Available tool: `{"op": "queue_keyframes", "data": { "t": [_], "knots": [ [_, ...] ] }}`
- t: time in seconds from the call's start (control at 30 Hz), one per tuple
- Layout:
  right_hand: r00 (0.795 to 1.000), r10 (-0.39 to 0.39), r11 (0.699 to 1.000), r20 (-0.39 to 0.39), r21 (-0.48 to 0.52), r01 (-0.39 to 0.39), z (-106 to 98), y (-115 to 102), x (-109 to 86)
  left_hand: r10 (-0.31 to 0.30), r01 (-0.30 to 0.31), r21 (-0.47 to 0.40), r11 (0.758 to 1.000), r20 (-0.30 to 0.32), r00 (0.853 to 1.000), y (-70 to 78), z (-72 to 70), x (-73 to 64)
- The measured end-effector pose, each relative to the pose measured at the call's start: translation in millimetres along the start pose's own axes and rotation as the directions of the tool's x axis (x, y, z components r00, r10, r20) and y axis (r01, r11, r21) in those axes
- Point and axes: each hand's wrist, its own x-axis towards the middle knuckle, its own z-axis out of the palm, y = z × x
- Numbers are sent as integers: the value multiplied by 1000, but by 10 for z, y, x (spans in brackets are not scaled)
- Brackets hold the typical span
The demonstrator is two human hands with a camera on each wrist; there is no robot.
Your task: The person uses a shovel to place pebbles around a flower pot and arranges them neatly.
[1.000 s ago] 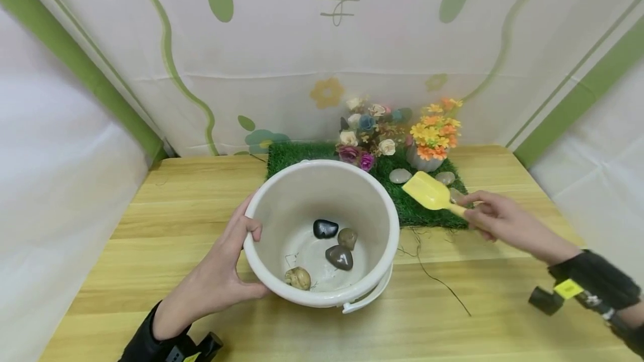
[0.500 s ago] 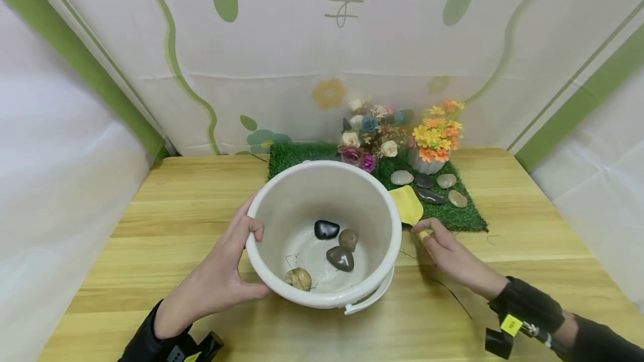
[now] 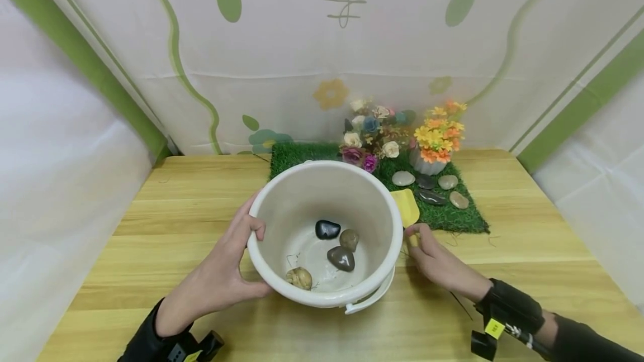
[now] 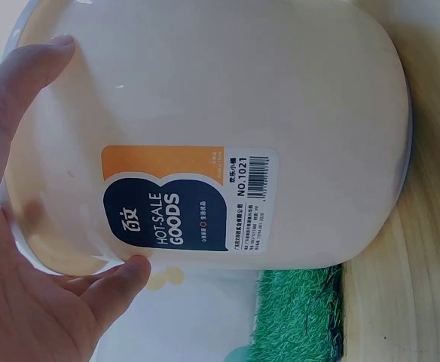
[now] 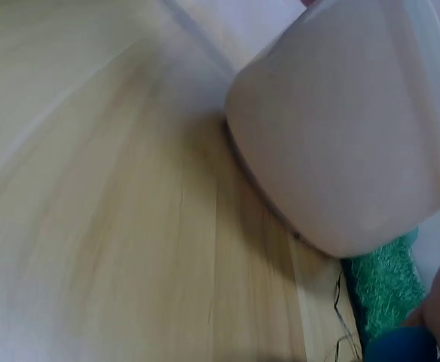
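Note:
A white plastic bucket (image 3: pixel 324 167) stands on the wooden table, its bail hanging down at the front right. Inside lie several stones: a black one (image 3: pixel 327 229), a brown one (image 3: pixel 349 239), a grey one (image 3: pixel 341 258) and a tan one (image 3: pixel 299 278). My left hand (image 3: pixel 221 275) grips the bucket's left rim, fingertips over the edge. A printed label (image 4: pixel 194 200) shows on the wall in the left wrist view. My right hand (image 3: pixel 437 258) holds a yellow toy shovel (image 3: pixel 406 209) by its handle, beside the bucket's right wall. The rim partly hides the shovel's scoop.
Behind the bucket lies an artificial grass mat (image 3: pixel 453 217). On it are several pebbles (image 3: pixel 403 178), a mixed bouquet (image 3: pixel 371 133) and a white pot (image 3: pixel 426 165) of orange and yellow flowers (image 3: pixel 439 134). A patterned curtain (image 3: pixel 282 43) hangs behind the table (image 3: pixel 191 183).
My right hand has moved left with the shovel, from over the mat's right side to beside the bucket, uncovering pebbles. The left hand keeps its grip on the rim.

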Motion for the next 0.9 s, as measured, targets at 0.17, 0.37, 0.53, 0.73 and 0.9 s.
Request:
{"op": "queue_keyframes", "data": {
  "t": [0.17, 0.37, 0.53, 0.73, 0.9],
  "knots": [
    [998, -6, 999, 67, -36, 8, -55, 66, -26, -5, 5, -3, 1000, 7, 1000, 7, 10, -2],
    [981, -21, 994, 194, -100, 41, -193, 32, -76, 11, -11, 0, 1000, 1, 1000, -27, 25, -1],
    [968, -70, 985, 241, -137, 106, -291, 18, -97, -3, 3, -1, 1000, 1, 1000, -6, 31, 9],
    [971, -49, 991, 235, -112, 77, -427, 26, -162, -34, 34, 1, 999, 15, 999, -4, 39, -10],
    [988, -110, 984, 104, -130, 123, -577, -40, -188, -30, 28, 29, 999, 60, 998, -28, -6, -42]
  ]
}}
